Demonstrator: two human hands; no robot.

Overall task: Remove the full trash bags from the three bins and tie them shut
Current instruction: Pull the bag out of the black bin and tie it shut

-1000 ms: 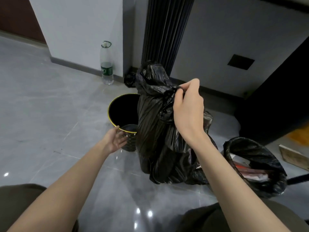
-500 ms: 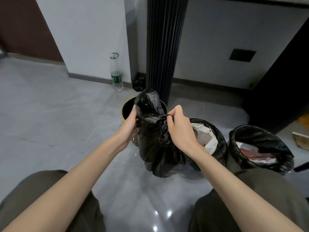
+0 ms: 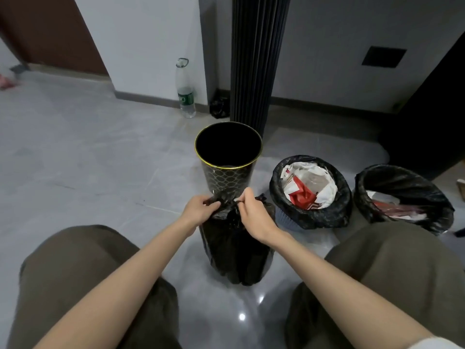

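A full black trash bag [image 3: 235,250] stands on the floor between my knees. My left hand [image 3: 200,209] pinches the gathered plastic at the bag's top on the left side. My right hand [image 3: 254,212] pinches the top on the right side. Just behind the bag stands a black bin with a gold rim [image 3: 227,157], with no bag in it. To the right are a grey bin [image 3: 310,192] lined with a black bag, filled with white and red rubbish, and a third lined bin [image 3: 402,197] with rubbish inside.
A clear plastic bottle [image 3: 185,89] stands by the white wall at the back. A black ribbed column [image 3: 256,59] rises behind the bins, with a small black bag [image 3: 219,108] at its foot. The floor is glossy grey tile. My knees fill the lower corners.
The bag has come down from being held up and now stands on the floor in front of the bin. My left hand has moved from the bin's rim onto the bag's top.
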